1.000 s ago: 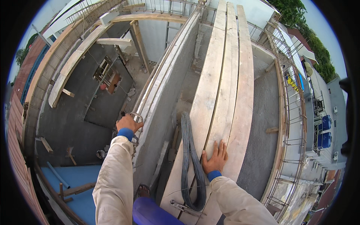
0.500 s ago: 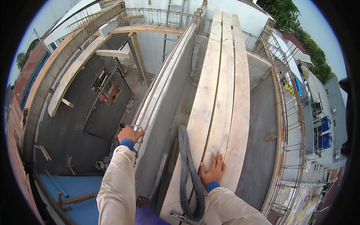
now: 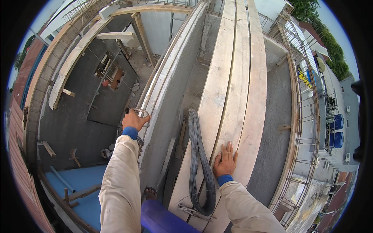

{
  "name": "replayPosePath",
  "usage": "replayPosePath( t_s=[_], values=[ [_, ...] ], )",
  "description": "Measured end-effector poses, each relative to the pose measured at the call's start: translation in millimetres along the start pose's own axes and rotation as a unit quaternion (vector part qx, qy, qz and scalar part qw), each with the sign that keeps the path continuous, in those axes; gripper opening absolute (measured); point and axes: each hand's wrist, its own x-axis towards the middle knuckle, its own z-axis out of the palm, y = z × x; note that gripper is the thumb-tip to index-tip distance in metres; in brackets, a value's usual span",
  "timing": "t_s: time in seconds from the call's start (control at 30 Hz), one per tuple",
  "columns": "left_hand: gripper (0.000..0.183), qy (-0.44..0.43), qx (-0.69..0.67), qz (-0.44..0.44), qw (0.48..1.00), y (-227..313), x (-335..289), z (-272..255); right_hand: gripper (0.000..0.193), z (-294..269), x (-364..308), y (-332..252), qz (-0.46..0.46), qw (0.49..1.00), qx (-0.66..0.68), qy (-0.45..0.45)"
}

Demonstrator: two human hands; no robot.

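Left of the planks point(image 3: 239, 97), the left hand point(image 3: 134, 121) still curls at the rebar point(image 3: 143, 110), grip hidden. The right hand point(image 3: 225, 163) stays flat, fingers outstretched, on the planks, beside the wire point(image 3: 204, 163) lying there.

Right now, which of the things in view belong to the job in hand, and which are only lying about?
Job, judging by the hands:
bent steel rod, touching the left hand
planks, under the right hand
wire bundle and pincers, probably, on the planks

Seemingly just lying about:
blue pipe, at lower left
wood pieces near it
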Motion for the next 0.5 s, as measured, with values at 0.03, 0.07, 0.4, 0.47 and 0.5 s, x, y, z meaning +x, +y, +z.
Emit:
replayPosePath(
  t_s=[0.03, 0.07, 0.4, 0.47, 0.5],
  values=[
    [0.095, 0.006, -0.002, 0.012, 1.000, -2, 0, 2, 0.044, 2, 0, 1, 0.004, 1.000, 0.005, 0.008],
    [0.096, -0.008, -0.015, 0.002, 1.000, -4, 0, 5, 0.044, 3, 0, 1, -0.001, 1.000, 0.003, 0.017],
    [0.099, -0.028, -0.026, -0.022, 0.999, -22, 7, 2, 0.043, 5, 2, -1, 0.025, 1.000, -0.011, 0.008],
    [0.097, -0.006, -0.028, -0.018, 0.999, -28, -4, 5, 0.042, 6, 1, 1, 0.009, 1.000, -0.005, 0.018],
    [0.097, 0.002, -0.027, -0.010, 1.000, -29, -6, 5, 0.041, 7, 0, 2, 0.018, 1.000, -0.006, 0.017]
  ],
)
